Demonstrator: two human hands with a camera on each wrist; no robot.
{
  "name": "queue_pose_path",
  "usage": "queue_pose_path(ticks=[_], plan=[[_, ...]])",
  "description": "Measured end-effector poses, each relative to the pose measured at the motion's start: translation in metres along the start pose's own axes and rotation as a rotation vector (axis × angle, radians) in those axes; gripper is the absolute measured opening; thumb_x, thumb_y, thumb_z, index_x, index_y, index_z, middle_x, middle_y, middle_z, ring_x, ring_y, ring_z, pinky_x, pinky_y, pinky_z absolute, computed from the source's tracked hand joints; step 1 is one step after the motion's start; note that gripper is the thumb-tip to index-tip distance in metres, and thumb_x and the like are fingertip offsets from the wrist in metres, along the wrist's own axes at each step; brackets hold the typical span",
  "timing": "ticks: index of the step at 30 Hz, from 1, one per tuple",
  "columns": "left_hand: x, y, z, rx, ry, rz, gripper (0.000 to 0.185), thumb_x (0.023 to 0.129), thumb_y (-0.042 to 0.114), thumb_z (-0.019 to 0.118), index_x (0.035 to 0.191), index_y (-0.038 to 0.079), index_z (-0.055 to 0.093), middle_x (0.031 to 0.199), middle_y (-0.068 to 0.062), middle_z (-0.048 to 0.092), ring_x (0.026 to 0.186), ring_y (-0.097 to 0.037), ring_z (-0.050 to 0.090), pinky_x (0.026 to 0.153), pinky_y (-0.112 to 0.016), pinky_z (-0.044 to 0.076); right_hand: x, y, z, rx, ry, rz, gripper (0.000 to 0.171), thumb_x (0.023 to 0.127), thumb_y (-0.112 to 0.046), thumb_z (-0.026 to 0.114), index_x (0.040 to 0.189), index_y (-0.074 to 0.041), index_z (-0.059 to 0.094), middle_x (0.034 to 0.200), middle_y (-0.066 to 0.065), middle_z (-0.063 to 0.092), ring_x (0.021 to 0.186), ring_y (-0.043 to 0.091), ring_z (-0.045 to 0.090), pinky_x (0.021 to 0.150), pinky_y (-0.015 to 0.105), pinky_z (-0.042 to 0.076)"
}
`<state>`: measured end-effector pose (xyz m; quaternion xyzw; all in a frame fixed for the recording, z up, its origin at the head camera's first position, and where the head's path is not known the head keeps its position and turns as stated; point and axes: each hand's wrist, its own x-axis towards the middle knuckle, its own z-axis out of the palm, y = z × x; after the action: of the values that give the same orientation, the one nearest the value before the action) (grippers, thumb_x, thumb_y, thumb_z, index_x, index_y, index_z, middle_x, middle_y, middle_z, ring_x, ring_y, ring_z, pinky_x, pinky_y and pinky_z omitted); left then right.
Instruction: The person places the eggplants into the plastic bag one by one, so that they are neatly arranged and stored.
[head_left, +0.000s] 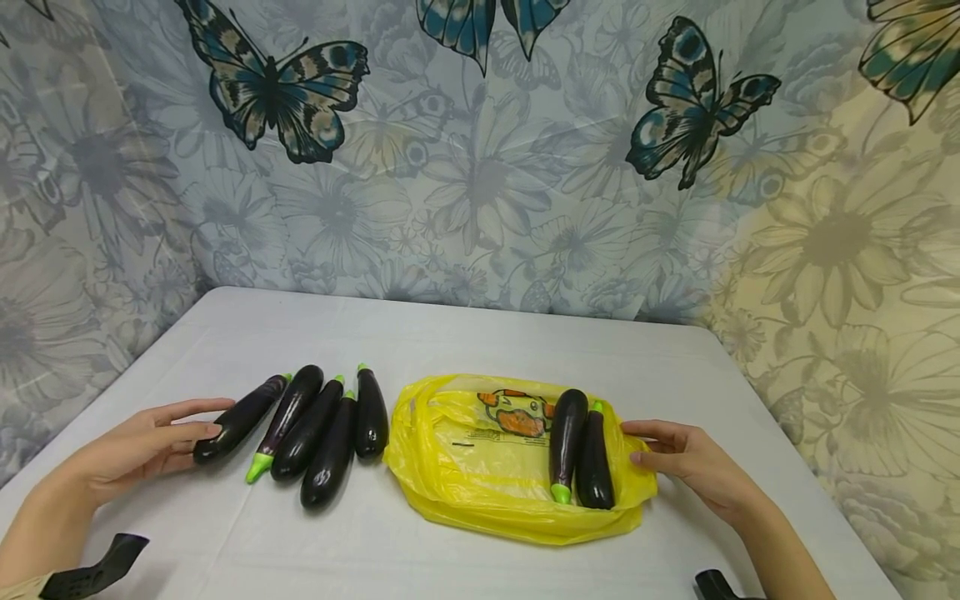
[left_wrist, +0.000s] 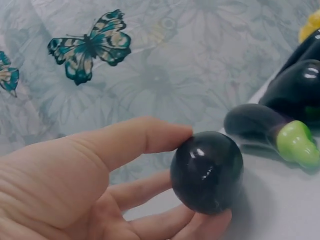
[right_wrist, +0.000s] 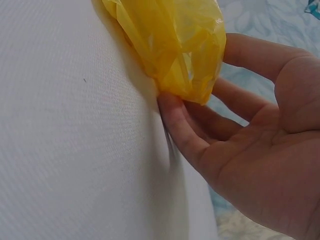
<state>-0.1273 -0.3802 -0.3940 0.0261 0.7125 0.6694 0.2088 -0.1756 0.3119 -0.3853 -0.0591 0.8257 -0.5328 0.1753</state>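
Purple-black eggplant (head_left: 242,418), leftmost of five on the table (head_left: 465,342), has its blunt end pinched in my left hand (head_left: 146,446); the left wrist view shows thumb above, fingers (left_wrist: 165,227) beneath; my right hand (head_left: 693,467) lies relaxed, fingertips (right_wrist: 172,107) touching the yellow bag (head_left: 480,475), its two eggplants (head_left: 581,450) visible only from the head view.

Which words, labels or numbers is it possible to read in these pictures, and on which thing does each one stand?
No text can be read.
The yellow plastic bag carries an orange cartoon print and small dark marks, too small and blurred to read.
The eggplants show no label.
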Motion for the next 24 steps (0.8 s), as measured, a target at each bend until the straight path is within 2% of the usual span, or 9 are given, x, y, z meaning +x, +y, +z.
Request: queue_pose_path(ticks=[3,5,11,14,21,24], plan=[[-0.0013,-0.0012,-0.0045,-0.122,-0.016,0.001,0.037,0.106,0.009,0.046,0.132,0.03,0.062,0.127,0.016,0.051,0.11,-0.015,0.061,0.091,-0.041,0.052,0.0,0.0001,0.0001,0.016,-0.006,0.003,0.057,0.091,-0.021,0.073,0.138,0.004,0.053,0.14,0.019,0.051,0.127,0.034,0.047,0.096,0.029,0.046],[-0.0017,-0.0016,-0.0057,-0.187,-0.05,0.016,0.039,0.107,0.008,0.041,0.13,0.031,0.063,0.127,0.013,0.054,0.11,-0.019,0.062,0.092,-0.043,0.051,0.0,0.0001,0.0002,0.02,-0.008,0.003,0.057,0.091,-0.021,0.073,0.138,0.005,0.052,0.139,0.019,0.052,0.124,0.03,0.05,0.092,0.025,0.046],[-0.0016,-0.0002,-0.0042,-0.318,-0.158,0.092,0.046,0.107,0.003,0.033,0.134,0.026,0.062,0.129,0.001,0.059,0.109,-0.022,0.063,0.092,-0.043,0.051,-0.0002,-0.0004,0.0003,0.027,-0.008,0.002,0.057,0.091,-0.02,0.073,0.138,0.006,0.052,0.138,0.02,0.052,0.118,0.024,0.054,0.089,0.022,0.047],[-0.0017,0.001,-0.0034,-0.332,-0.164,0.109,0.047,0.108,0.003,0.031,0.135,0.025,0.062,0.128,-0.001,0.06,0.106,-0.022,0.064,0.09,-0.042,0.052,-0.0004,-0.0009,0.0005,0.019,-0.006,0.005,0.057,0.092,-0.021,0.072,0.138,0.005,0.052,0.138,0.02,0.052,0.118,0.024,0.053,0.09,0.023,0.047],[0.0,0.003,-0.0001,-0.271,-0.107,0.115,0.045,0.107,0.004,0.034,0.135,0.027,0.061,0.127,0.002,0.059,0.102,-0.019,0.064,0.086,-0.04,0.054,0.0003,-0.002,0.0021,-0.024,0.015,0.03,0.054,0.094,-0.028,0.069,0.138,0.001,0.054,0.14,0.018,0.051,0.125,0.03,0.047,0.099,0.04,0.043],[0.0006,0.0051,0.0029,-0.284,-0.111,0.123,0.045,0.107,0.003,0.034,0.135,0.026,0.061,0.126,0.0,0.061,0.102,-0.019,0.064,0.085,-0.039,0.055,0.0002,-0.0018,0.002,-0.021,0.013,0.033,0.054,0.095,-0.028,0.068,0.139,0.0,0.054,0.142,0.018,0.049,0.128,0.031,0.045,0.1,0.043,0.041]])
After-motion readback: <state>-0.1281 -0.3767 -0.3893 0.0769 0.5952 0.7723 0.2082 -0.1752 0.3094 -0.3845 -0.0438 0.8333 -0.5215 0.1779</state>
